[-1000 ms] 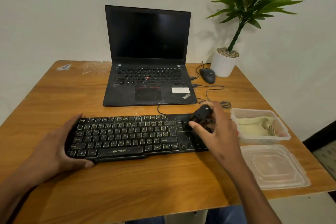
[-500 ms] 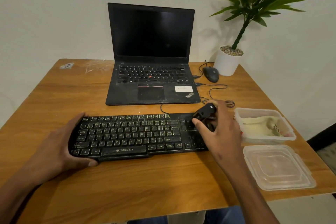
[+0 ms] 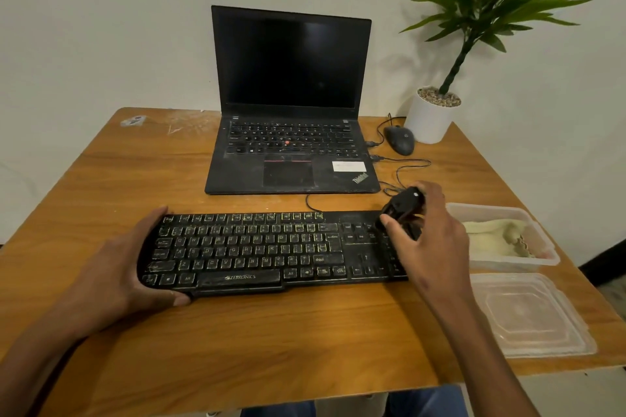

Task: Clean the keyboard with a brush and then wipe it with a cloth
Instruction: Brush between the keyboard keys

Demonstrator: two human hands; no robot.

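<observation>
Starting at the left edge of the bench (image 3: 101,179), our left hand (image 3: 115,278) wraps the left end of the keyboard (image 3: 271,250), its fingers behind the far edge and the thumb curled under the near corner, pinning it flat. The keyboard lies along the near middle of the bench, and its keys look dusty and smeared across most rows, so we judge the cleaning far from finished. Behind it, toward the far edge, stands an open laptop (image 3: 291,112) with a dark screen.

Moving right, our right hand (image 3: 430,240) grips the brush (image 3: 403,205), a small black tool, fingers curled round its body and the thumb against its side. Its working end seems to meet the keys at the far right corner of the keyboard, though the bristles are too dark to make out.

Near the right edge, an open tub (image 3: 542,257) holds the cloth (image 3: 494,235), untouched, with the lid (image 3: 531,315) lying just in front of it. We judge the brushing step is in hand and the wiping has not yet begun.
</observation>
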